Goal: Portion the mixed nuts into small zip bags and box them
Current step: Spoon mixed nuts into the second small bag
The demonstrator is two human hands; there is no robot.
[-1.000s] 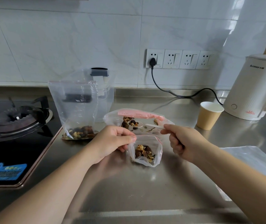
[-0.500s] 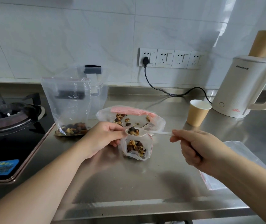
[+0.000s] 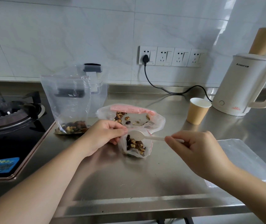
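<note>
Now tipped over the mouth of the small zip bag (image 3: 135, 145), with the white spoon (image 3: 142, 136) turned bowl-down and emptied of the nuts carried half a second ago; handle drawn slightly further right. Small zip bag standing upright on the steel worktop (image 3: 145, 178), red-edged top held open, a heap of mixed nuts (image 3: 134, 145) filling its lower part. Left hand (image 3: 102, 135) gripping the bag's left rim, thumb and forefinger pinching the plastic, remaining fingers curled beneath. Right hand (image 3: 198, 148) holding the spoon handle in a pinch between thumb and fingertips, other fingers folded into the palm. Just behind the small bag, lying flat and open, a larger bag with pink seal strip (image 3: 130, 118), only scattered nuts left inside. To the left, standing tall near the hob (image 3: 8, 126), a big clear zip bag (image 3: 69, 102) with nuts settled at the bottom; behind it a clear plastic box (image 3: 99, 88) with dark lid clips. Further right: paper cup (image 3: 197, 110), cream electric kettle (image 3: 248, 84) with cord running to the wall sockets (image 3: 171, 56), and a flat stack of clear bags (image 3: 248, 160) by the right forearm.
</note>
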